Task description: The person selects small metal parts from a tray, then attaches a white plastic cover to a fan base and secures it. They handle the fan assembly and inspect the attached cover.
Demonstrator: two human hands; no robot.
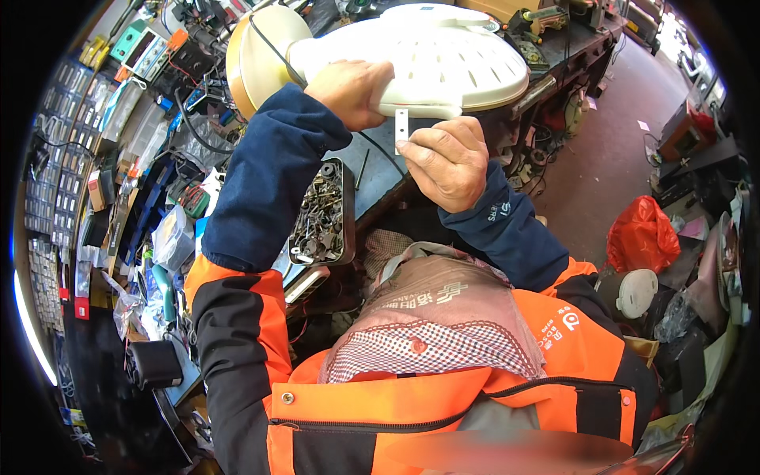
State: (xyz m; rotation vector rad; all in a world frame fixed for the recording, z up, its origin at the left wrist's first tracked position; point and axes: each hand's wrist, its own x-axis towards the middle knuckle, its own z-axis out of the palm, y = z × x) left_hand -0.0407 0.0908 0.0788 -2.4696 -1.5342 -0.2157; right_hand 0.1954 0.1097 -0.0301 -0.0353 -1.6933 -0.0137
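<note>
A white plastic appliance housing (443, 63) with a domed, slotted shell lies across the bench at the top of the view. Its left end carries a round, yellowed part (257, 55). My left hand (352, 89) grips the near-left edge of this housing, its fingers partly hidden behind the shell. Just right of it, my right hand (447, 158) is closed in a pinch on a small flat white strip (402, 125) with dark holes. The strip stands upright against the housing's near edge; whether it touches I cannot tell.
A metal tin (348, 229) full of screws and small metal parts sits below my left forearm. Left of it are heaped tools, cables and drawer racks (63, 150). A dark cable (277, 51) crosses the housing. At right lie a red plastic bag (643, 233) and clutter.
</note>
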